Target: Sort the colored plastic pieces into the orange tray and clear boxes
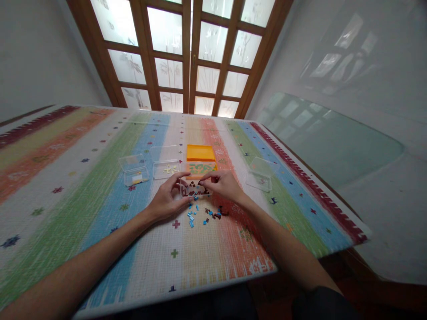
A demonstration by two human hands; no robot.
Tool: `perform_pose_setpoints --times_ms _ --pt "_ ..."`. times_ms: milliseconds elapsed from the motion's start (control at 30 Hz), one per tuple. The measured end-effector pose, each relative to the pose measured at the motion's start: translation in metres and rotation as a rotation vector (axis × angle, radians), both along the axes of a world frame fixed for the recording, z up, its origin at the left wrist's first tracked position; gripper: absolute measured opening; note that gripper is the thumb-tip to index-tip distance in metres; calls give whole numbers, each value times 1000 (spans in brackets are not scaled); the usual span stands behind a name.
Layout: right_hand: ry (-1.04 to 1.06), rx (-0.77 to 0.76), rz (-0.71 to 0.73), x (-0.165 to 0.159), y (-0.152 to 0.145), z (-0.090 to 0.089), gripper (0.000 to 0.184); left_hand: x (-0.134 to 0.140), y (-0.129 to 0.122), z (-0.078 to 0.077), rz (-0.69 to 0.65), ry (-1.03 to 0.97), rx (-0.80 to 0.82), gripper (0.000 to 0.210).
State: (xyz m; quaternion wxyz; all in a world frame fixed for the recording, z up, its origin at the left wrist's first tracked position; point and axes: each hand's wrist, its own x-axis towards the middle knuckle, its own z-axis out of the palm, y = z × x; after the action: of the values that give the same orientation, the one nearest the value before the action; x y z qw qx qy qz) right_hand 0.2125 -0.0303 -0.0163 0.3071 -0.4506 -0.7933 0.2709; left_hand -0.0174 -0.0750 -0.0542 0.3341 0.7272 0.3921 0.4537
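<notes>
My left hand [167, 198] is wrapped around the left side of a small clear plastic box [181, 191], thumb at the front and fingers at the back. Inside the box lie several tiny dark brown building bricks [191, 193]. Over the box's right rim, my right hand [223, 184] is closed in a pinch, with a small dark brown brick [199, 182] at its fingertips. In front of the box, loose blue bricks [191, 218] and brown bricks [218, 215] are scattered on the striped tablecloth [150, 253].
Behind the box stand an orange tray [200, 153] and a clear case with green pieces [202, 168]. To the left are an open clear box with pale pieces [171, 170] and another open clear box [136, 177]. Another clear box [259, 181] sits at the right.
</notes>
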Motion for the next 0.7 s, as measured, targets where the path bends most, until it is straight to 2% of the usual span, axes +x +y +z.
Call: perform_pose_setpoints --times_ms 300,533,700 --pt "-5 -22 -31 0 -1 2 12 1 0 2 1 -15 -34 62" --pt "1 -24 -13 2 2 0 13 0 0 1 6 -19 -42 63" --pt "22 -22 27 11 4 7 18 0 0 1 5 -16 -45 63"
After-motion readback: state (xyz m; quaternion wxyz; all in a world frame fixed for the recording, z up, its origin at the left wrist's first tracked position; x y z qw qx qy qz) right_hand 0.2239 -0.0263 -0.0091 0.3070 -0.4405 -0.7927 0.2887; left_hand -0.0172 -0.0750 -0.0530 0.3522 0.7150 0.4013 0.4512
